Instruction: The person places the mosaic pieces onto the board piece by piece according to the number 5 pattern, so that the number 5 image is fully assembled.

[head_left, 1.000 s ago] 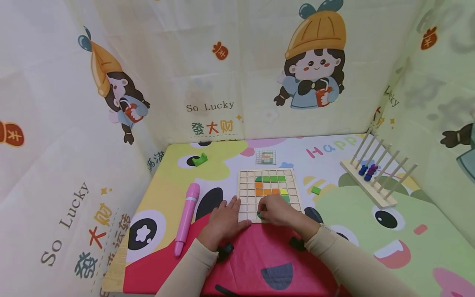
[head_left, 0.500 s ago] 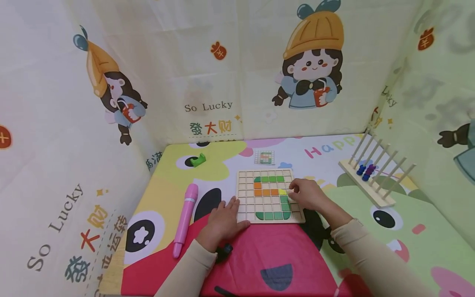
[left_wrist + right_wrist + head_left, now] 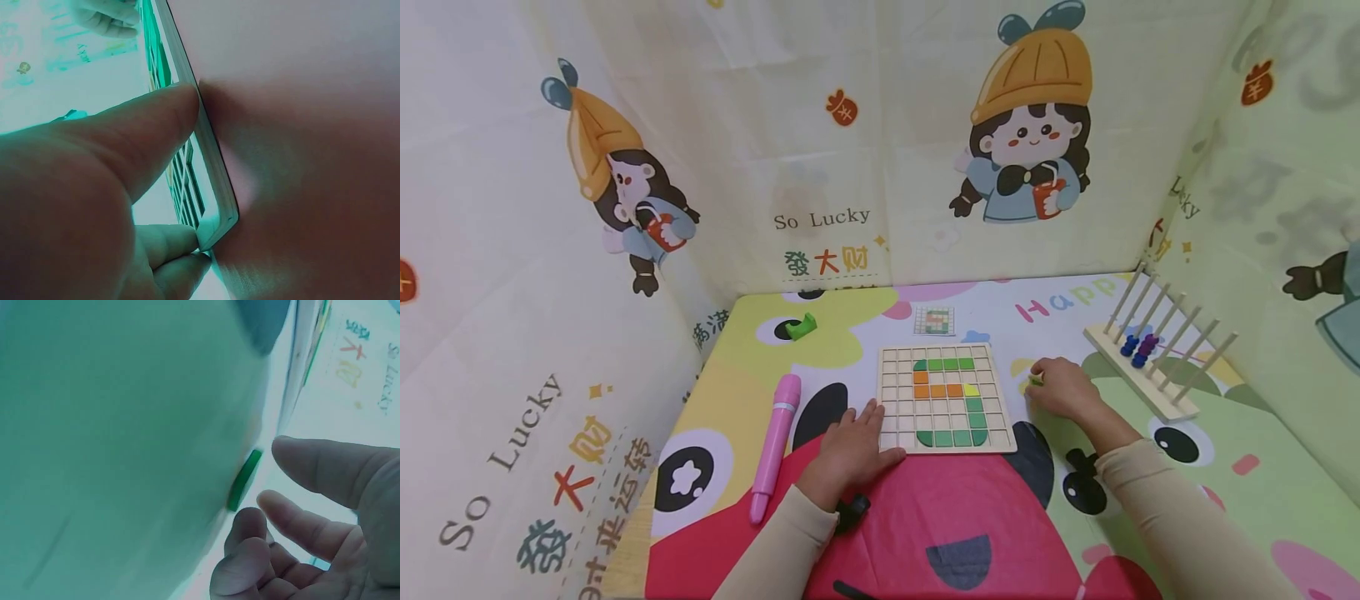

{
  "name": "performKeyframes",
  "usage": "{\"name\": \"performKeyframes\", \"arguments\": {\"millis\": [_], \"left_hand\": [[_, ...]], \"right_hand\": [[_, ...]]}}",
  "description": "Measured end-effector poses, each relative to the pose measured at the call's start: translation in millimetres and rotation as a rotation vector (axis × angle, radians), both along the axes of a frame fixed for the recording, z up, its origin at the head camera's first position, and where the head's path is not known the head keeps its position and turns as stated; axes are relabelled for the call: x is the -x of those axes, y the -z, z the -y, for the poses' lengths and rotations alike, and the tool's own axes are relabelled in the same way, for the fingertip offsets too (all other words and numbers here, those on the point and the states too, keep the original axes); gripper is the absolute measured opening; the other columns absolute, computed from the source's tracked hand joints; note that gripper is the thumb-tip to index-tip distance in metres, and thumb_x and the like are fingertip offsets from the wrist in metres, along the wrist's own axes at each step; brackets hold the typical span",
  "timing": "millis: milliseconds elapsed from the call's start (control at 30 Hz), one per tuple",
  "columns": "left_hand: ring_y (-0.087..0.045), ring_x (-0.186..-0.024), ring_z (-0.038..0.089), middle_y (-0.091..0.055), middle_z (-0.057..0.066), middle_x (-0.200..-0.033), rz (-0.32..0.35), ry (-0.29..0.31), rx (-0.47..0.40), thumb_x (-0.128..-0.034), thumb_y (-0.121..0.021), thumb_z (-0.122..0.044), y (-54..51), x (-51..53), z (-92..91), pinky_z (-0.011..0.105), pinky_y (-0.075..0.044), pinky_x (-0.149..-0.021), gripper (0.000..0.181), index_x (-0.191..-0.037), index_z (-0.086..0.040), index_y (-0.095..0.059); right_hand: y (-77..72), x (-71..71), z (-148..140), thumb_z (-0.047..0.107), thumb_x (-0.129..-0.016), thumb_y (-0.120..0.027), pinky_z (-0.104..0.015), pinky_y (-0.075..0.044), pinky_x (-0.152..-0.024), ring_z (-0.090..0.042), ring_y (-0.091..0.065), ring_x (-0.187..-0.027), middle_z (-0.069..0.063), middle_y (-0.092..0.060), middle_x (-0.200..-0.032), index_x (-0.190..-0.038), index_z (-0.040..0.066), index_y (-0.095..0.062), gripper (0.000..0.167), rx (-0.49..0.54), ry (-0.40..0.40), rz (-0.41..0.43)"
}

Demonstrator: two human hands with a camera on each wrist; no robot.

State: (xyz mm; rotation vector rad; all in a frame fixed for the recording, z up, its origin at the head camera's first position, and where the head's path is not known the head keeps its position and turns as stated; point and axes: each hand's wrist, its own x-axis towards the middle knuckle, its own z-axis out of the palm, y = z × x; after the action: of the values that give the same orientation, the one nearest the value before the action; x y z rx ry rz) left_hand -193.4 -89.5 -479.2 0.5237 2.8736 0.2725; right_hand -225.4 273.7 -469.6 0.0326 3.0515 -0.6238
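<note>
A wooden grid board (image 3: 891, 402) lies on the patterned table in the head view, with green, orange and yellow tiles forming a shape like a 5. My left hand (image 3: 848, 450) rests at its lower left corner. Its thumb and fingers touch the board edge (image 3: 219, 178) in the left wrist view. Right of the board, my right hand (image 3: 1063, 390) is over a small green tile (image 3: 1036, 379). The right wrist view shows this green tile (image 3: 245, 479) on the table, just beyond the parted thumb and fingers (image 3: 315, 469), apart from them.
A small pattern card (image 3: 935, 321) lies behind the board. At the left are a pink pen-shaped stick (image 3: 777, 442) and a bright green piece (image 3: 801, 326). A wooden peg stand (image 3: 1138, 371) with blue and purple beads stands at the right.
My right hand has left a green tile in the board's bottom row and moved right, off the board, to the loose green tile. The left hand has stayed at the board's corner.
</note>
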Motion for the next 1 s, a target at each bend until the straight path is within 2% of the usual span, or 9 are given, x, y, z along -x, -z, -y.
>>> {"name": "performKeyframes", "arguments": {"millis": [67,233,467,733,867,1000], "left_hand": [[-0.040,-0.146,0.043,-0.039,0.012,-0.166,-0.002,0.000,0.001,-0.0903,-0.071,-0.056,0.5,-0.3,-0.1,0.060,-0.041,-0.114,0.089,-0.159,-0.007,-0.041],[-0.040,-0.146,0.043,-0.039,0.012,-0.165,-0.004,-0.001,-0.002,-0.0904,-0.071,-0.056,1.2,-0.4,-0.2,0.060,-0.041,-0.114,0.089,-0.159,-0.007,-0.041],[-0.039,-0.146,0.043,-0.038,0.012,-0.166,0.008,-0.004,-0.006,-0.0901,-0.071,-0.056,0.9,-0.7,0.4,0.060,-0.041,-0.114,0.090,-0.159,-0.008,-0.040],[-0.039,-0.147,0.042,-0.038,0.012,-0.166,0.001,-0.010,-0.005,-0.0901,-0.071,-0.056,-0.3,-1.9,-0.1,0.061,-0.040,-0.115,0.090,-0.159,-0.008,-0.040],[-0.039,-0.147,0.043,-0.038,0.012,-0.166,0.004,-0.012,-0.009,-0.0900,-0.072,-0.055,-1.4,-2.0,-0.1,0.061,-0.040,-0.115,0.090,-0.159,-0.008,-0.040],[-0.038,-0.147,0.043,-0.037,0.012,-0.167,0.009,-0.010,-0.015,-0.0908,-0.071,-0.055,-2.1,-1.6,-0.2,0.061,-0.040,-0.115,0.090,-0.160,-0.007,-0.039]], "right_hand": [[0.5,-1.3,-5,0.019,-0.090,-0.071,-0.055,-0.055,-0.080,-0.044,-0.066,-0.100,-0.029,-0.069,-0.113,-0.118,-0.009,-0.067,0.039,-0.008,-0.012,0.005],[1.5,-1.0,-11,0.018,-0.091,-0.074,-0.046,-0.053,-0.069,-0.033,-0.064,-0.084,-0.023,-0.071,-0.101,-0.104,-0.005,-0.070,0.027,0.006,-0.018,0.017],[1.7,0.2,-9,0.016,-0.085,-0.078,-0.048,-0.050,-0.071,-0.036,-0.061,-0.082,-0.017,-0.067,-0.088,-0.093,0.000,-0.061,0.025,0.008,-0.046,-0.030],[1.5,-0.3,-6,0.011,-0.086,-0.075,-0.049,-0.050,-0.070,-0.038,-0.063,-0.080,-0.016,-0.068,-0.087,-0.096,0.001,-0.060,0.021,0.019,-0.076,-0.072],[1.0,1.4,5,0.009,-0.090,-0.071,-0.047,-0.052,-0.072,-0.034,-0.064,-0.082,-0.018,-0.070,-0.091,-0.100,-0.001,-0.063,0.016,0.083,-0.089,-0.088],[-0.8,3.5,24,0.010,-0.095,-0.070,-0.044,-0.053,-0.075,-0.029,-0.063,-0.087,-0.016,-0.069,-0.097,-0.108,-0.002,-0.066,0.018,0.175,-0.127,-0.073]]}}
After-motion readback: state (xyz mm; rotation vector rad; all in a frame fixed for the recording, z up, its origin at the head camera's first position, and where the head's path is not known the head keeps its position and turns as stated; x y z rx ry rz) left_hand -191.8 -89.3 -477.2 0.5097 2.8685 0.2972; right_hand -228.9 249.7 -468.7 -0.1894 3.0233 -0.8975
